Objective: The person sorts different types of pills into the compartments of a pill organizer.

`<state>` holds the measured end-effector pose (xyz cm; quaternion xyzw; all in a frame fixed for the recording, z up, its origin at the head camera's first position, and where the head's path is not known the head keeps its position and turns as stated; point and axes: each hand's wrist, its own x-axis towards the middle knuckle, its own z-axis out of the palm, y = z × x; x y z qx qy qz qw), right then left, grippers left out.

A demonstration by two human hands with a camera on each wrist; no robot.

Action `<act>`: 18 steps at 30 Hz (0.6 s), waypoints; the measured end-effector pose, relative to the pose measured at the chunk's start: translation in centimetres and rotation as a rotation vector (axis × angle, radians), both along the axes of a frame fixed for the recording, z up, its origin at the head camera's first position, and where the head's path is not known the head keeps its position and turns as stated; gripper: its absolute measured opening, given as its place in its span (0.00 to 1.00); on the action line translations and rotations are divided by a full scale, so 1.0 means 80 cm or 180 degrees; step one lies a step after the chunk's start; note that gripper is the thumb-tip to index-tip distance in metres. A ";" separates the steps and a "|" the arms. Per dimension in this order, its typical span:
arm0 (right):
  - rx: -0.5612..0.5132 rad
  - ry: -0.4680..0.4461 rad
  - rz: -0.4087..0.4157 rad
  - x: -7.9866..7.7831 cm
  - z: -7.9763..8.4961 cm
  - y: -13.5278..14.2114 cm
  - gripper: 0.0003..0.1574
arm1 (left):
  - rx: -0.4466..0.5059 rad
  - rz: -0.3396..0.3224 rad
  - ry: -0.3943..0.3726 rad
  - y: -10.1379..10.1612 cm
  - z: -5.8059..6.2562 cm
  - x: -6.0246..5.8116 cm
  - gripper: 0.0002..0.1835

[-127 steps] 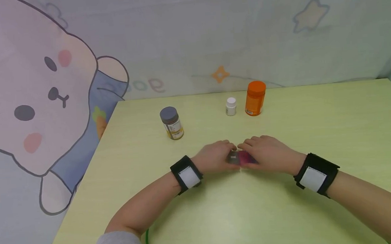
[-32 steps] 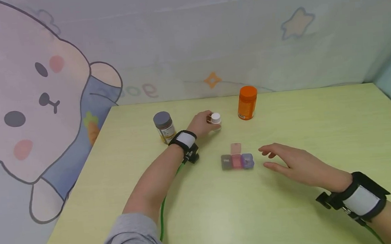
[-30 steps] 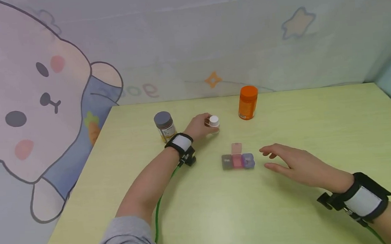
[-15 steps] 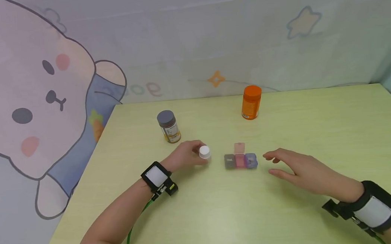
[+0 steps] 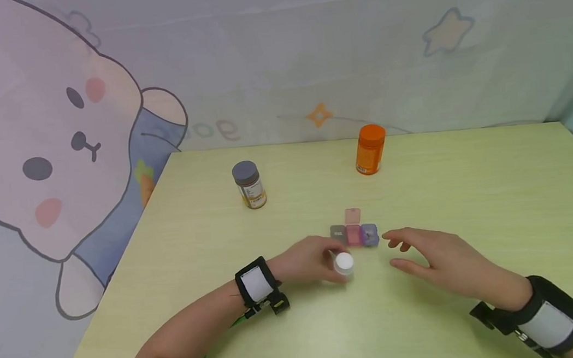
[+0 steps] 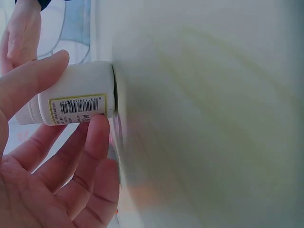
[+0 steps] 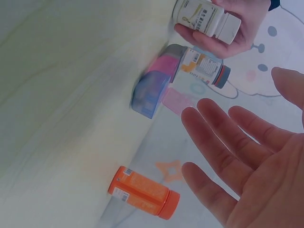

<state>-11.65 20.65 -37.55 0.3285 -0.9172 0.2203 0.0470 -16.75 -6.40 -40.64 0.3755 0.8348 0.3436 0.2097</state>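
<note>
My left hand (image 5: 311,260) grips a small white pill bottle (image 5: 343,264) with a white cap, thumb on one side and fingers on the other. In the left wrist view the bottle (image 6: 80,95) shows a barcode label. Just behind it lies a pill organizer (image 5: 354,236) with grey, pink and purple compartments; the pink lid (image 5: 353,215) stands raised. My right hand (image 5: 444,259), fingers spread and relaxed, hovers right of the organizer and holds nothing. The right wrist view shows the organizer (image 7: 154,85) beyond its fingers.
A grey-capped bottle (image 5: 250,185) with a white and yellow label stands at the back left of the table (image 5: 464,179). An orange bottle (image 5: 369,151) stands at the back, near the patterned curtain (image 5: 260,65).
My left hand has taken the white pill bottle from the back of the table and carried it forward, then right, to the organizer's front. The pink lid has come up; both hands left the organizer.
</note>
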 end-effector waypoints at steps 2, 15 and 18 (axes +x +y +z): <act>0.0021 0.0054 0.0024 0.000 -0.001 -0.008 0.25 | -0.0074 -0.0060 0.0045 0.012 0.001 0.001 0.21; 0.0162 0.0310 0.0216 -0.005 -0.021 -0.053 0.28 | -0.0130 -0.0316 0.0357 0.046 -0.007 -0.002 0.22; 0.0121 0.0219 0.0298 -0.008 -0.024 -0.056 0.27 | -0.0145 -0.0278 0.0396 0.045 -0.008 -0.002 0.22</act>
